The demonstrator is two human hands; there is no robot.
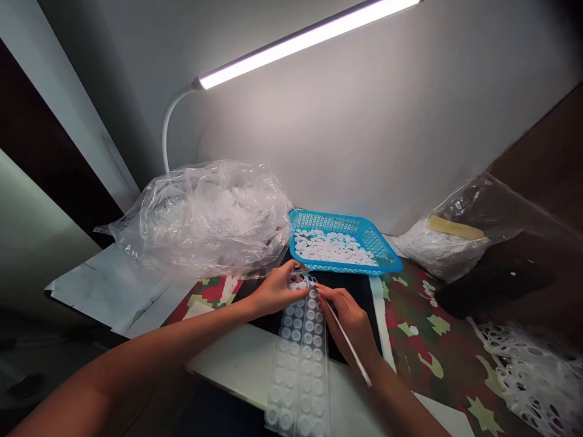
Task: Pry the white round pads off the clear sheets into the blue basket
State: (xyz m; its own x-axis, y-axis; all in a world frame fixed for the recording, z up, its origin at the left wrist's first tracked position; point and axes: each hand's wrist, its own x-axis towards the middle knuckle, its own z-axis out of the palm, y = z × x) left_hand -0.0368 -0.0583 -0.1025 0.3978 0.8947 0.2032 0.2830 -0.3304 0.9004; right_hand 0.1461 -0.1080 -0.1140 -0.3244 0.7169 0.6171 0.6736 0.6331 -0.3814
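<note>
A long clear plastic tray (300, 370) with rows of round pockets stretches from the middle of the table toward me and past its front edge. White round pieces seem to sit in many of the pockets. At the tray's far end, my left hand (277, 290) is closed on its left edge, thumb across the top. My right hand (347, 318) grips a thin white stick-like tool (350, 347), held like a pen, with its tip end near the tray's far pockets. Just beyond both hands stands a blue plastic basket (390, 262) with many small white discs (330, 247).
Behind my left hand lies a large clear plastic bag (214, 224) of white plastic pieces. Another bag (437, 252) of white bits sits at the right. A heap of perforated plastic scraps (537, 376) lies front right. A bar lamp (310, 42) hangs overhead.
</note>
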